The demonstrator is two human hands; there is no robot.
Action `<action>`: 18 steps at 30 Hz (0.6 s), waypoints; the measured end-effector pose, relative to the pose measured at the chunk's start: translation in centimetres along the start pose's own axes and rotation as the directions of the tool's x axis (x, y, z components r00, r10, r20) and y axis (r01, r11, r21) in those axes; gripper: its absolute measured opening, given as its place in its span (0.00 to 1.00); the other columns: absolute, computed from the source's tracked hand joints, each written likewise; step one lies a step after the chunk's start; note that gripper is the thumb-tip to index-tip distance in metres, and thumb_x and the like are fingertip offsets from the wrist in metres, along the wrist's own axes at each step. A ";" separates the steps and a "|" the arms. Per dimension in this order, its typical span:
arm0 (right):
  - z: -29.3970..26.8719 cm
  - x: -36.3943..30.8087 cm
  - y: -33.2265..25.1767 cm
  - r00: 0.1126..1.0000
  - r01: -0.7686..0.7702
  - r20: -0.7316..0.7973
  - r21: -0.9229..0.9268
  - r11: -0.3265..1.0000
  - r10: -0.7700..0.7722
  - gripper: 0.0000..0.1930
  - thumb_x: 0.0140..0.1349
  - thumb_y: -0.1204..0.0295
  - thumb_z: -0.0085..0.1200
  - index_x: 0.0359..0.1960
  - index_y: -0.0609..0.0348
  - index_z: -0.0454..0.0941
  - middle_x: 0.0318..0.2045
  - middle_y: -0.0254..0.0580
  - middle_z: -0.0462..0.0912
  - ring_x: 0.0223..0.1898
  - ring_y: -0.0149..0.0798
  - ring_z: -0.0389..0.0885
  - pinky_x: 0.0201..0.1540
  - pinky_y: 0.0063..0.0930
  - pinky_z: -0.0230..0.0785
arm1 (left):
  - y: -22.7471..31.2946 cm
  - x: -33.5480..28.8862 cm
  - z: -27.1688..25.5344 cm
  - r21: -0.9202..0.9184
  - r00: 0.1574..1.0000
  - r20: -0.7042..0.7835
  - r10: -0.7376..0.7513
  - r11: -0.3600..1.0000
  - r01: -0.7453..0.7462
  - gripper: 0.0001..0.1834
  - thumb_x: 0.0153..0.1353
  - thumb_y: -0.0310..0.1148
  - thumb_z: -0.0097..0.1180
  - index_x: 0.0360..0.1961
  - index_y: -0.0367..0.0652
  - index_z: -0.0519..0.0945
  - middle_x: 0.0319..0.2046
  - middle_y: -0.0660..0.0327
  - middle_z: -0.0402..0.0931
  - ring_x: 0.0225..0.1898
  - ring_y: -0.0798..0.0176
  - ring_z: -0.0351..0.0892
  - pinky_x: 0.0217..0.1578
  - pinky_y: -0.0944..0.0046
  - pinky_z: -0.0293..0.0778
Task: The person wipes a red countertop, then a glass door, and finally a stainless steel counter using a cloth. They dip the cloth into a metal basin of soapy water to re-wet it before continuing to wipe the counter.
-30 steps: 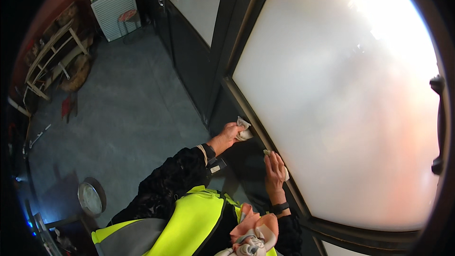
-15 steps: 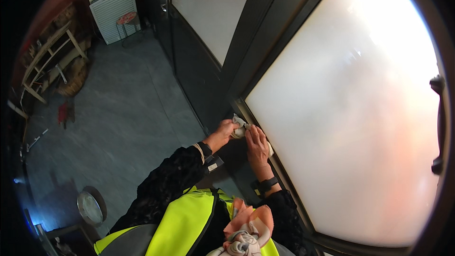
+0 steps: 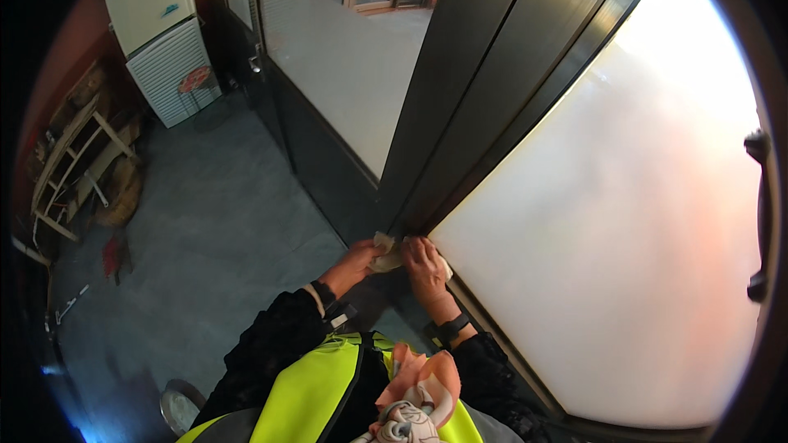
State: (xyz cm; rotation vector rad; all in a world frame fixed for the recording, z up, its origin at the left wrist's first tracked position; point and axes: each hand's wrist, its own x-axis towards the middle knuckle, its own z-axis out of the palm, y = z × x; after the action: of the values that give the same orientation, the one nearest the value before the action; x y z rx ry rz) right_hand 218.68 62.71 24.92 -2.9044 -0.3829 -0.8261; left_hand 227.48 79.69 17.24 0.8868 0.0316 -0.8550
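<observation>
My left hand (image 3: pixel 353 265) is closed on one end of a pale, crumpled cloth (image 3: pixel 389 261). The cloth stretches across to my right hand (image 3: pixel 425 269), whose bent fingers press a part of it against the dark metal frame (image 3: pixel 476 302) at the lower left corner of a bright frosted pane (image 3: pixel 591 262). A bit of white cloth peeks out beside the right palm. Both hands are close together, a small gap between them.
A dark upright post (image 3: pixel 460 90) rises beyond my hands, with a glazed door (image 3: pixel 328 74) to its left. On the grey floor (image 3: pixel 222 205) stand a wooden rack (image 3: pixel 78 164), a patterned stool (image 3: pixel 194 79), a tall white appliance (image 3: pixel 168 57) and a round metal basin (image 3: pixel 179 406).
My view has tilted up, showing more of the post and the glazed door. Both hands have shifted toward the pane's lower left corner, still holding the cloth.
</observation>
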 end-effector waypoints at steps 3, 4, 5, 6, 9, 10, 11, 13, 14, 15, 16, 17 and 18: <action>-0.4 -0.5 0.2 0.996 0.048 0.076 0.000 0.999 -0.047 0.22 0.52 0.74 0.52 0.53 0.57 0.77 0.53 0.45 0.76 0.56 0.50 0.75 0.58 0.38 0.72 | 1.6 -0.4 -1.6 0.099 0.994 -0.058 -0.088 0.991 0.094 0.15 0.67 0.28 0.55 0.53 0.35 0.78 0.47 0.54 0.81 0.47 0.57 0.84 0.47 0.55 0.82; -0.3 -0.7 0.5 0.995 0.053 0.089 0.004 0.999 -0.053 0.22 0.52 0.74 0.52 0.53 0.57 0.77 0.54 0.45 0.76 0.57 0.50 0.74 0.58 0.37 0.72 | 2.3 -0.2 -1.9 0.124 0.995 -0.048 -0.087 0.988 0.092 0.15 0.66 0.27 0.55 0.53 0.35 0.78 0.47 0.54 0.81 0.47 0.57 0.84 0.47 0.56 0.82; -0.2 -0.8 0.5 0.996 0.053 0.075 0.048 0.997 -0.057 0.22 0.52 0.76 0.52 0.53 0.56 0.77 0.55 0.45 0.76 0.57 0.50 0.74 0.59 0.37 0.71 | 3.1 0.0 -2.1 0.125 0.994 -0.038 -0.099 0.987 0.103 0.15 0.66 0.27 0.55 0.53 0.34 0.79 0.46 0.54 0.82 0.47 0.58 0.84 0.47 0.56 0.81; -0.5 -1.3 1.0 0.996 0.036 0.078 0.095 0.995 -0.044 0.23 0.52 0.76 0.52 0.53 0.56 0.77 0.55 0.45 0.76 0.58 0.50 0.73 0.59 0.38 0.71 | 3.2 0.4 -1.4 0.119 0.993 -0.021 -0.118 0.986 0.120 0.15 0.66 0.27 0.56 0.53 0.34 0.79 0.46 0.55 0.82 0.47 0.58 0.84 0.47 0.57 0.81; -0.9 -0.8 1.0 0.994 -0.057 0.108 0.244 0.968 0.031 0.25 0.49 0.79 0.54 0.53 0.56 0.77 0.57 0.45 0.76 0.59 0.52 0.73 0.60 0.40 0.70 | 7.9 1.0 0.5 0.243 0.990 0.113 -0.082 0.968 0.053 0.15 0.65 0.26 0.57 0.52 0.34 0.79 0.46 0.56 0.82 0.47 0.60 0.83 0.48 0.59 0.80; -1.3 -0.2 0.9 0.996 -0.056 0.079 0.276 0.959 0.036 0.25 0.49 0.80 0.54 0.53 0.56 0.77 0.57 0.46 0.76 0.58 0.53 0.73 0.60 0.41 0.70 | 9.8 0.8 1.7 0.293 0.975 0.217 -0.039 0.956 -0.027 0.15 0.65 0.27 0.57 0.52 0.34 0.79 0.46 0.57 0.82 0.47 0.61 0.83 0.49 0.61 0.80; -2.1 0.5 0.7 0.998 -0.051 0.051 0.307 0.950 0.037 0.26 0.48 0.80 0.54 0.53 0.57 0.78 0.56 0.46 0.76 0.58 0.54 0.73 0.60 0.41 0.70 | 11.8 0.3 3.2 0.342 0.960 0.279 -0.018 0.936 -0.082 0.15 0.65 0.27 0.58 0.52 0.34 0.79 0.46 0.58 0.81 0.47 0.63 0.82 0.49 0.62 0.79; -5.2 2.1 -0.1 0.999 -0.022 -0.036 0.333 0.943 0.036 0.26 0.48 0.81 0.54 0.53 0.58 0.79 0.55 0.48 0.77 0.57 0.55 0.74 0.59 0.42 0.71 | 15.9 -2.0 6.9 0.407 0.919 0.393 0.036 0.890 -0.208 0.15 0.65 0.27 0.58 0.52 0.35 0.79 0.45 0.61 0.81 0.47 0.66 0.81 0.50 0.64 0.77; -6.5 3.7 -0.7 0.995 -0.002 -0.096 0.330 0.944 0.035 0.26 0.47 0.82 0.54 0.52 0.58 0.79 0.55 0.49 0.77 0.57 0.56 0.75 0.59 0.42 0.71 | 18.5 -3.1 8.3 0.426 0.894 0.444 0.067 0.861 -0.277 0.15 0.65 0.27 0.59 0.52 0.35 0.80 0.45 0.62 0.81 0.47 0.68 0.81 0.51 0.65 0.76; -8.1 5.2 -1.3 0.987 0.020 -0.155 0.323 0.946 0.032 0.25 0.47 0.82 0.54 0.52 0.59 0.80 0.55 0.50 0.78 0.57 0.56 0.75 0.59 0.43 0.71 | 20.9 -4.4 10.0 0.388 0.837 0.536 0.111 0.848 -0.361 0.15 0.65 0.27 0.59 0.52 0.36 0.80 0.45 0.63 0.81 0.47 0.70 0.80 0.51 0.66 0.76; -10.0 6.8 -1.7 0.972 0.037 -0.232 0.322 0.946 0.041 0.24 0.48 0.84 0.53 0.51 0.60 0.81 0.55 0.50 0.78 0.56 0.56 0.76 0.58 0.43 0.71 | 23.2 -5.6 12.0 0.403 0.786 0.586 0.198 0.770 -0.495 0.15 0.65 0.27 0.60 0.52 0.38 0.80 0.45 0.65 0.81 0.47 0.72 0.79 0.52 0.67 0.74; -12.1 8.4 -2.0 0.952 0.056 -0.301 0.322 0.945 0.047 0.24 0.49 0.85 0.52 0.50 0.60 0.81 0.55 0.51 0.78 0.56 0.56 0.76 0.58 0.43 0.72 | 25.7 -6.6 13.9 0.400 0.721 0.641 0.263 0.687 -0.606 0.14 0.65 0.26 0.60 0.51 0.39 0.80 0.44 0.66 0.81 0.47 0.72 0.78 0.51 0.67 0.74; -14.2 9.9 -2.1 0.928 0.076 -0.368 0.322 0.944 0.051 0.23 0.49 0.87 0.51 0.49 0.61 0.82 0.54 0.51 0.79 0.56 0.56 0.76 0.57 0.43 0.72 | 27.8 -7.6 15.9 0.405 0.744 0.594 0.307 0.684 -0.606 0.14 0.65 0.27 0.60 0.51 0.39 0.80 0.44 0.66 0.81 0.46 0.73 0.77 0.51 0.67 0.74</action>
State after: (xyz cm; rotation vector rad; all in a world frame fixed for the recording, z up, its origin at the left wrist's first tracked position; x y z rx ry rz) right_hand 219.10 64.55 42.28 -2.3728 -0.4508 -1.1609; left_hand 235.92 82.81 48.86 1.1529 -0.9289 -0.5583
